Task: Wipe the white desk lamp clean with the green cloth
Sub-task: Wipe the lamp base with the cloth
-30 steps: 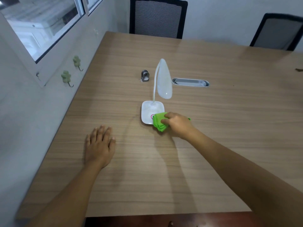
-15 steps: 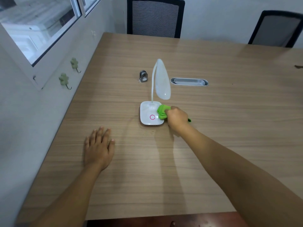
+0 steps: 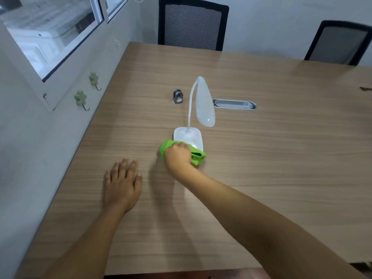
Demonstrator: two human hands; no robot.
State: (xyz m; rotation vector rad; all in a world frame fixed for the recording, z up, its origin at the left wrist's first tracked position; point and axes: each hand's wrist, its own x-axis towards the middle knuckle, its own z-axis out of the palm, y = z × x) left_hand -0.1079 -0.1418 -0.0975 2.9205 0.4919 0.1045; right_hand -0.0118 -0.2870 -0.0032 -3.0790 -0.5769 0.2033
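The white desk lamp (image 3: 203, 103) stands mid-table, its thin neck rising from a square base (image 3: 191, 135) and its oval head drooping to the right. My right hand (image 3: 178, 156) is shut on the green cloth (image 3: 198, 156) and presses it on the near-left part of the base, covering the base's front edge. The cloth sticks out on both sides of my fist. My left hand (image 3: 121, 184) lies flat on the wooden table (image 3: 281, 158), fingers spread, left of and nearer than the lamp, holding nothing.
A small metal clip-like object (image 3: 178, 96) stands behind the lamp to the left. A grey cable slot (image 3: 234, 104) is set in the table right of the lamp head. Two chairs (image 3: 192, 25) stand at the far edge. A wall with hooks (image 3: 81, 98) borders the left.
My right hand has slid the cloth from the base's right side across to its near-left corner, hiding the pink ring on the base. The left hand stayed flat in place.
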